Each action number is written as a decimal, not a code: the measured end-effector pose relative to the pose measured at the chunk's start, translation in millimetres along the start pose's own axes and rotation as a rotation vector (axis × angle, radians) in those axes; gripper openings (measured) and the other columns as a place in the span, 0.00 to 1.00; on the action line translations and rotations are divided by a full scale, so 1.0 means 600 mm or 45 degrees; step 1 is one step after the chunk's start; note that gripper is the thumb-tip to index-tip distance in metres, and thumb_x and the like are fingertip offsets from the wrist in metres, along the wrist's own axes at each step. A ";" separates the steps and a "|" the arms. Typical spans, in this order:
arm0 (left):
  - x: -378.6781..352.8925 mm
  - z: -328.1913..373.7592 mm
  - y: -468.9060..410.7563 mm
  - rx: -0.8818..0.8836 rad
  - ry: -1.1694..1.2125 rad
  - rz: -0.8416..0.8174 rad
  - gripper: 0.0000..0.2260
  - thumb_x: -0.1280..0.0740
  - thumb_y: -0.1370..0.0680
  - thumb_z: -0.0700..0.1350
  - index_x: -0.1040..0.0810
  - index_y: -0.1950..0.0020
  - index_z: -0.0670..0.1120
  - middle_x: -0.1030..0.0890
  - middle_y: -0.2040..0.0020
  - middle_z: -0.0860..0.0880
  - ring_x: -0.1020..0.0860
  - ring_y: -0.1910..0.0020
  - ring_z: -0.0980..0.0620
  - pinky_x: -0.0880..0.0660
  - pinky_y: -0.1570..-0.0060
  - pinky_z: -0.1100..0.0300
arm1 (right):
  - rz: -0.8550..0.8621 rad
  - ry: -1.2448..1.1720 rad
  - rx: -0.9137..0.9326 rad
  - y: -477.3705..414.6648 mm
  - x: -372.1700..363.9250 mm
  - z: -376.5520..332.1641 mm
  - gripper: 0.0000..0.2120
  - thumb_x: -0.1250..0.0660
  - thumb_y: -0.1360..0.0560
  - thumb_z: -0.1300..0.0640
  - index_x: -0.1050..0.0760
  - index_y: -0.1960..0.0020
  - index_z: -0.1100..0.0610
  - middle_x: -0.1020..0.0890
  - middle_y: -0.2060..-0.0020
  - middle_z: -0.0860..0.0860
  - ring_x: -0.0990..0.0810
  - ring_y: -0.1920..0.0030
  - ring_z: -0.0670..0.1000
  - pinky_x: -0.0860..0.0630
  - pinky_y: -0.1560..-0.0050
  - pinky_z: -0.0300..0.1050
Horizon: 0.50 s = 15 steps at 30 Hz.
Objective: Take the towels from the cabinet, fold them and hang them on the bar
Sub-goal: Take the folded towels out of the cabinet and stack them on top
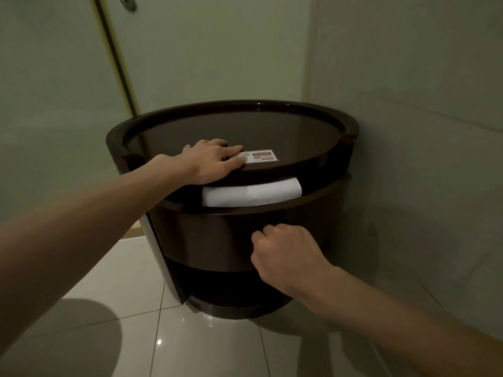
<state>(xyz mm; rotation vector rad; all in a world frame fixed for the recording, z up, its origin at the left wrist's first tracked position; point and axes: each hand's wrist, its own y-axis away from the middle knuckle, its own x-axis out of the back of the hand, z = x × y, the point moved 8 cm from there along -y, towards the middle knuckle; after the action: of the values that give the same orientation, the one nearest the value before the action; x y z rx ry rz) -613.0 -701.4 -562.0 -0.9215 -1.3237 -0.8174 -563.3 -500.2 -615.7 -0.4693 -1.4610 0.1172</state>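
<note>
Left hand fingers flat on cabinet top | right hand fisted at front | towel in slot

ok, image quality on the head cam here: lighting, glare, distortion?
Head view: dim, greenish cast overall; the white towel is the brightest thing; small glare spots on the floor tiles; a soft dark shadow at lower left; wide-angle bowing curves the cabinet and stretches the left hand's forearm; the right hand looks slightly soft.
</note>
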 end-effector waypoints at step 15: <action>0.006 0.004 0.004 -0.002 0.024 -0.055 0.36 0.57 0.32 0.73 0.40 0.26 0.63 0.38 0.24 0.46 0.40 0.27 0.39 0.43 0.29 0.39 | -0.060 0.035 -0.010 0.094 0.043 -0.049 0.09 0.39 0.23 0.55 0.30 0.62 0.54 0.29 0.71 0.50 0.34 0.71 0.48 0.37 0.70 0.42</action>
<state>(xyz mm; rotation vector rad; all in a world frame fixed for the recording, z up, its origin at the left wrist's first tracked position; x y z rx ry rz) -611.5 -698.1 -558.5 -0.8866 -1.3307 -0.8588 -519.9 -447.0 -613.9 -0.4406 -1.4451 0.0673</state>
